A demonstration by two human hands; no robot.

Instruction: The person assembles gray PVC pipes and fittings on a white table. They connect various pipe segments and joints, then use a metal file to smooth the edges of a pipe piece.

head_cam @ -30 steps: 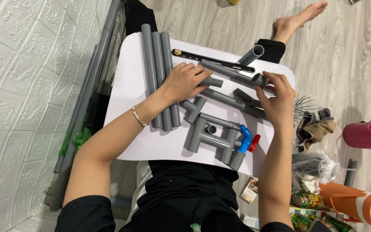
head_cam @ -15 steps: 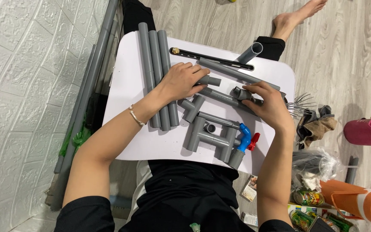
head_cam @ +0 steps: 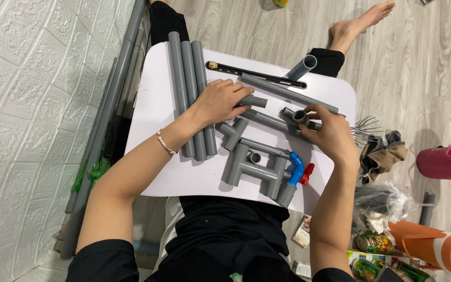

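While the right hand (head_cam: 330, 133) pinches a grey plastic elbow fitting (head_cam: 299, 116) at about 2 o'clock on the white bench (head_cam: 157, 104), fingers clamped on it, the left hand (head_cam: 220, 102) closes around a short grey pipe piece (head_cam: 254, 101) near 12 o'clock. One branched pipe assembly with a blue valve (head_cam: 296, 168) lies joined at 5 o'clock; three smooth, round long pipes (head_cam: 189, 78) lie loose at 10 o'clock.

Bright, even indoor light falls from above, with no harsh glare. The small white lap table (head_cam: 157, 109) is nearly blown out, and the long grey plastic pipes (head_cam: 191, 99) cast only short, soft shadows on it. Focus is sharp throughout. The wide lens bends the white embossed brick-pattern wall panel (head_cam: 22, 104) at the left edge.
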